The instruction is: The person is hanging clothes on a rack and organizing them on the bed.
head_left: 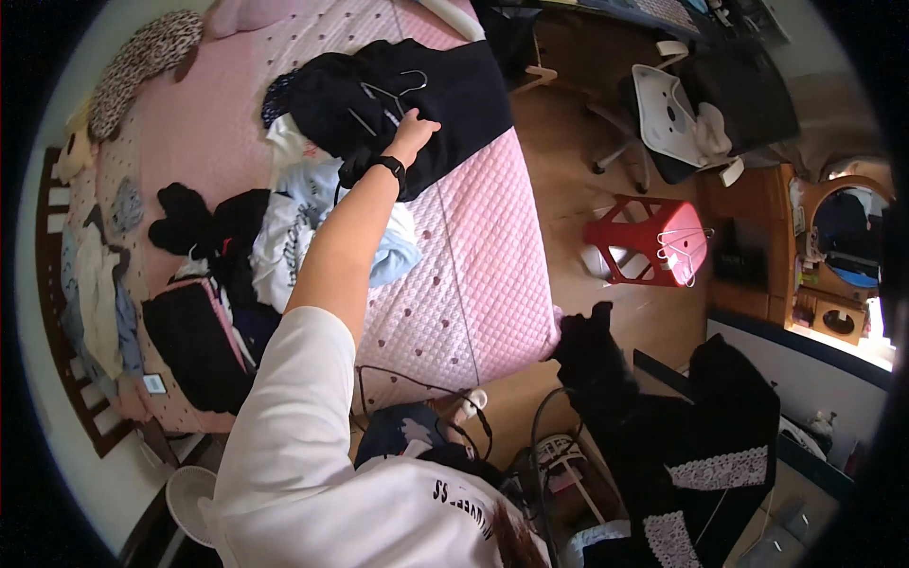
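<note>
My left hand (414,137), with a black band on the wrist, reaches far out over the bed. Its fingers are curled closed at the near side of a thin wire clothes hanger (386,93), whose hook points away to the right. Beneath both is a black garment (464,90), spread across the far right part of the bed; my fingers partly cover where hanger and cloth meet. Close to my forearm is a heap of white and light blue clothes (284,237). My right hand does not show.
More dark clothes (204,331) lie on the pink quilted bed (483,284). A red stool (663,237) bearing wire hangers stands right of it, near an office chair (668,114). Black lace-trimmed clothing (653,426) hangs at lower right. A dark cable (417,379) loops beside the bed.
</note>
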Motion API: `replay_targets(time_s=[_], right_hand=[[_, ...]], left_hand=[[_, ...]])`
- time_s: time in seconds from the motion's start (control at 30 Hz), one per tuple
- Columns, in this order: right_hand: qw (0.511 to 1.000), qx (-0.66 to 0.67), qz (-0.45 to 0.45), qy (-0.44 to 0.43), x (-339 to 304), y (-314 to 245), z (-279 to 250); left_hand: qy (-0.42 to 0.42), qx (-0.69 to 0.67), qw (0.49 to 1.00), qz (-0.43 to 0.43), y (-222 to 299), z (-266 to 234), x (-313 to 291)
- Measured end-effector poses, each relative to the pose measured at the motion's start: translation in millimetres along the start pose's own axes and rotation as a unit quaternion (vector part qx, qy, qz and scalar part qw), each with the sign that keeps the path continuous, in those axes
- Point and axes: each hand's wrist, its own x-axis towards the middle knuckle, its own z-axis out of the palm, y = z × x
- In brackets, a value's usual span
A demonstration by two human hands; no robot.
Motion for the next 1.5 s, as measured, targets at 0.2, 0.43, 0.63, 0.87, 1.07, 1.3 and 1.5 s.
replay_targets(time_s=[0.2, 0.43, 0.63, 0.87, 1.07, 1.3, 1.5], right_hand=[[0.987, -0.149, 0.033, -0.053, -9.4, -44.7, -22.8], [0.986, -0.146, -0.031, -0.078, -18.2, 47.1, -32.5], [0.951, 0.084, 0.281, -0.098, -42.6, 174.9, 18.8], [0.789, 0.457, 0.407, -0.056, -73.2, 193.2, 60.5], [0.638, 0.665, 0.378, -0.088, -109.0, 190.9, 105.9], [0.551, 0.757, 0.314, -0.158, -65.3, 174.5, 170.4], [0.601, 0.760, 0.158, -0.189, -37.1, 215.3, 222.2]], left_hand=[[0.081, 0.205, 0.965, -0.144, -17.3, 14.1, 57.3], [-0.007, 0.084, 0.994, -0.071, -22.6, -7.7, 61.4], [-0.075, -0.111, 0.986, 0.096, 90.0, -5.5, -69.4], [-0.320, -0.142, 0.917, 0.189, 276.9, 58.2, -298.8], [-0.540, -0.073, 0.804, 0.238, 310.5, 150.4, -499.5], [-0.653, -0.014, 0.732, 0.195, 264.7, 318.0, -659.1], [-0.667, 0.007, 0.714, 0.213, 223.9, 457.8, -732.5]])
